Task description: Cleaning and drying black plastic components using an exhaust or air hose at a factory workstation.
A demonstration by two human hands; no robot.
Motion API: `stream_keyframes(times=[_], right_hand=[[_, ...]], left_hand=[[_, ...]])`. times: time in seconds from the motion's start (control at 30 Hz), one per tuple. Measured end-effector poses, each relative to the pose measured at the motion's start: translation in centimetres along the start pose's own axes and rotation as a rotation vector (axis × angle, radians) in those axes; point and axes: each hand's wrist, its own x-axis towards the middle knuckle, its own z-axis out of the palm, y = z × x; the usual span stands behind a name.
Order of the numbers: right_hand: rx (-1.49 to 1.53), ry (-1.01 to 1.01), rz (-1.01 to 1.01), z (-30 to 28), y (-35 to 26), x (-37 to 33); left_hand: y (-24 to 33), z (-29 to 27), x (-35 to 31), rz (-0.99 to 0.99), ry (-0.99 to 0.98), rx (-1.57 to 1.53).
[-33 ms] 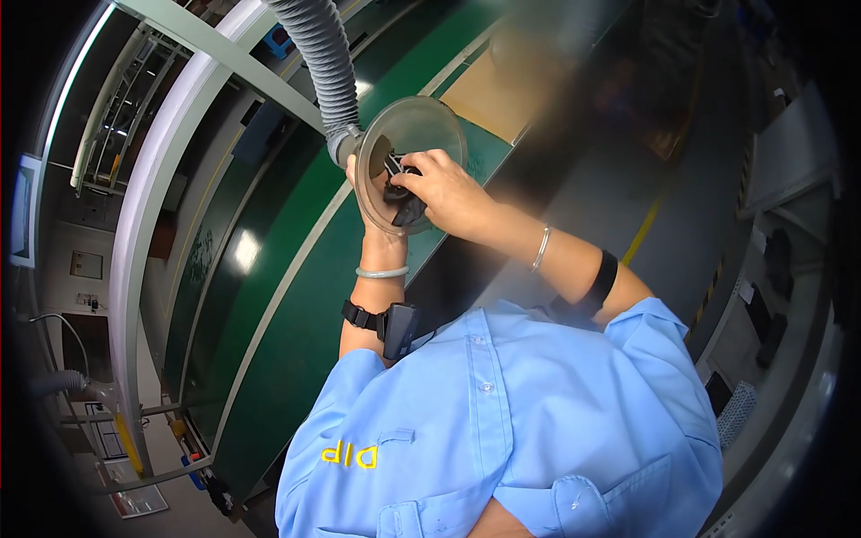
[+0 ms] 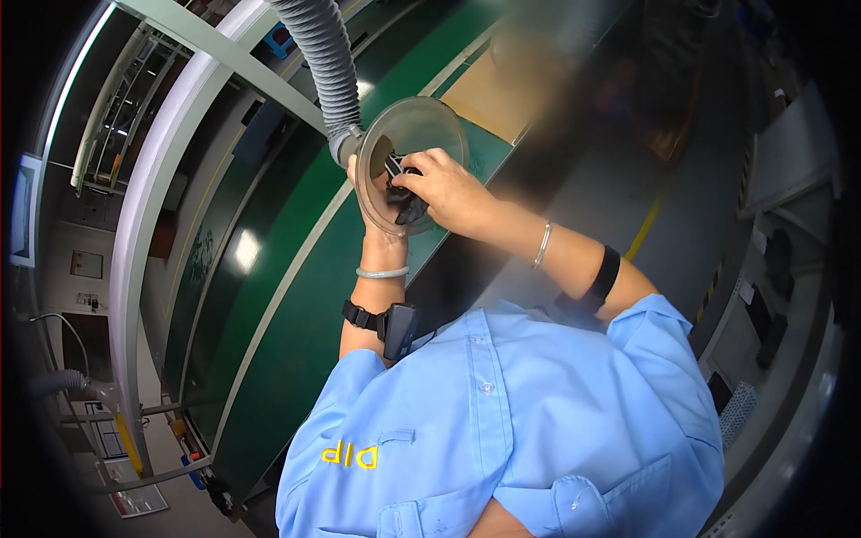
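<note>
A clear funnel-shaped hood [image 2: 437,121] hangs at the end of a grey corrugated hose [image 2: 325,76], its round mouth turned toward me. My left hand [image 2: 378,213] is wrapped around the hood from behind and below, partly seen through its wall. My right hand [image 2: 447,192] reaches into the mouth from the right, its fingers closed on a small black part [image 2: 399,175] near the hood's throat. The exact kind of that part is hidden by my fingers. A dark piece [image 2: 411,210] also shows just under the right fingers.
A green work surface [image 2: 278,350] with a pale edge strip runs diagonally beneath the hood. Flat brown board [image 2: 493,94] lies beyond it. A white frame post [image 2: 134,242] curves along the left. Grey floor with a yellow line [image 2: 642,231] is at the right.
</note>
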Motion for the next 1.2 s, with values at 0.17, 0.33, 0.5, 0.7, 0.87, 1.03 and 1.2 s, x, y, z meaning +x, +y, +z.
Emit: stream_keyframes(times=[0.17, 0.33, 0.5, 0.7, 0.87, 1.03, 1.2], right_hand=[[-0.301, 0.075, -0.476, -1.0, 2.7, 2.9], [-0.465, -0.030, -0.506, 1.1, 3.7, 4.6], [-0.373, -0.251, -0.177, 1.4, 1.4, 5.2], [0.136, -0.234, 0.224, 1.2, 0.6, 4.1], [0.928, 0.116, 0.451, -0.7, -0.2, 1.5], [1.269, 0.641, 0.475, -4.1, -0.1, 3.9], [1.088, 0.549, 0.471, -2.3, -0.1, 5.5]], left_hand=[[3.3, 2.6, -0.5, -0.629, 0.030, -0.902], [3.3, 2.9, -0.1, -0.585, -0.004, -0.921], [3.4, 2.6, -0.2, -0.546, 0.107, -0.918], [1.8, 1.0, -0.2, -0.455, 0.083, -0.867], [1.8, 1.2, -0.4, -0.063, -0.004, -0.296], [4.3, 3.4, -0.7, 0.101, -0.262, 0.091], [7.0, 5.0, -0.7, 0.001, -0.271, 0.201]])
